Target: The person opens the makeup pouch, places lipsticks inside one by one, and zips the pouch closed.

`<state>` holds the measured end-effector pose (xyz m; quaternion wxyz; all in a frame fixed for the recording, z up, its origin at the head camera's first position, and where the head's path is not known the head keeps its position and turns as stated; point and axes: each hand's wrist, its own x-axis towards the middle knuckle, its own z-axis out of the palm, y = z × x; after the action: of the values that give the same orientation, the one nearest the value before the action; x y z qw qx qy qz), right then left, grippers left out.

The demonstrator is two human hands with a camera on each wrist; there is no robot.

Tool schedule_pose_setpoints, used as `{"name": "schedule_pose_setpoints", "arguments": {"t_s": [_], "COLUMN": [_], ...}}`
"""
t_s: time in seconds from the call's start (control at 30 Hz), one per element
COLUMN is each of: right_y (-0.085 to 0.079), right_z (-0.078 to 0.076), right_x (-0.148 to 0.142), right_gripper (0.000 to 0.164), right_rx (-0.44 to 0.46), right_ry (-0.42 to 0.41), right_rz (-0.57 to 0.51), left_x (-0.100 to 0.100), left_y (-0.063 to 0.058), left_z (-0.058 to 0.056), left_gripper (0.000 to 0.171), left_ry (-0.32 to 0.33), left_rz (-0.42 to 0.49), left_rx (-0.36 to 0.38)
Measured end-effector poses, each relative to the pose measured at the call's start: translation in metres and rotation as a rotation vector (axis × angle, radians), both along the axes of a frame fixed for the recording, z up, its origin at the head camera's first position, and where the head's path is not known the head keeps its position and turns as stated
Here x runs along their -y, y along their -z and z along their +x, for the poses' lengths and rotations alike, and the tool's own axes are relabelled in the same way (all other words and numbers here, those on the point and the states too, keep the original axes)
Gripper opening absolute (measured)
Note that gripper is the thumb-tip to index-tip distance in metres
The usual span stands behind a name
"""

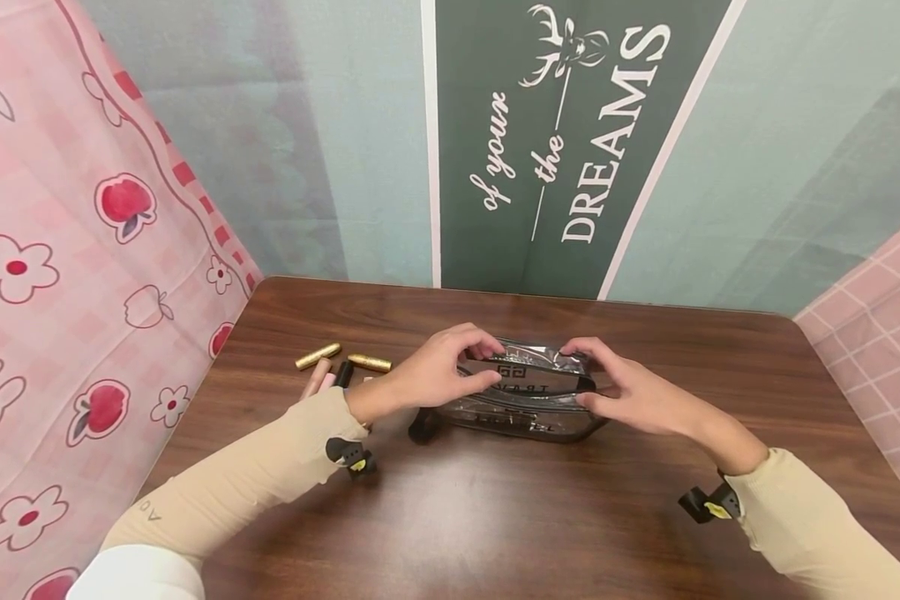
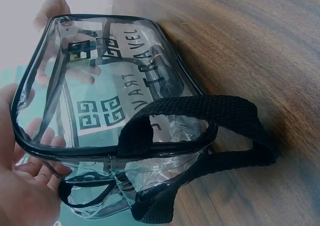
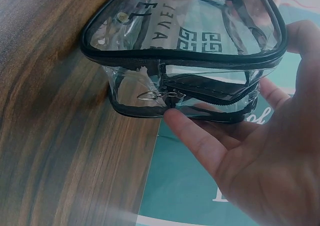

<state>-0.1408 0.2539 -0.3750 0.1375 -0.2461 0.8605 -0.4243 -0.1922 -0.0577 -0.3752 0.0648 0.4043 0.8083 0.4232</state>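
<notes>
A clear zip pouch (image 1: 528, 412) with black trim and black lettering stands on the table, its top zip undone and the mouth spread. At its left end, my left hand (image 1: 450, 367) holds the rim, thumb on the near side and fingers on the far side. Across from it, my right hand (image 1: 633, 396) grips the right end of the mouth the same way. The zip pull (image 3: 150, 95) hangs at that end, close to a right fingertip. A black webbing strap (image 2: 200, 110) loops from the left end. Through the plastic shows a dark object (image 2: 166, 75), kind unclear.
Left of the pouch lie two gold tubes (image 1: 318, 356), a black tube (image 1: 345, 372) and a pinkish tube (image 1: 315, 377), partly hidden by my left forearm. The brown wooden table (image 1: 450, 517) ends at a printed curtain (image 1: 375, 167) behind.
</notes>
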Motion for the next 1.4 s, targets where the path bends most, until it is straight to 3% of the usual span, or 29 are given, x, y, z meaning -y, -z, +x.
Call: {"name": "schedule_pose_setpoints", "arguments": {"t_s": [0.77,1.4], "right_y": [-0.007,-0.006], "right_z": [-0.008,-0.008], "right_x": [-0.004,-0.005], "right_gripper": [0.060,0.059], "right_rx": [0.026,-0.009], "right_ry": [-0.002,-0.020], "right_rz": [0.002,0.013], "left_x": [0.003,0.024], "left_y": [-0.009,-0.013], "left_z": [-0.004,-0.007], "left_gripper": [0.022,0.017], "left_ry": [0.000,-0.033], "left_rz": [0.052,0.140], "left_rx": [0.007,-0.030]}}
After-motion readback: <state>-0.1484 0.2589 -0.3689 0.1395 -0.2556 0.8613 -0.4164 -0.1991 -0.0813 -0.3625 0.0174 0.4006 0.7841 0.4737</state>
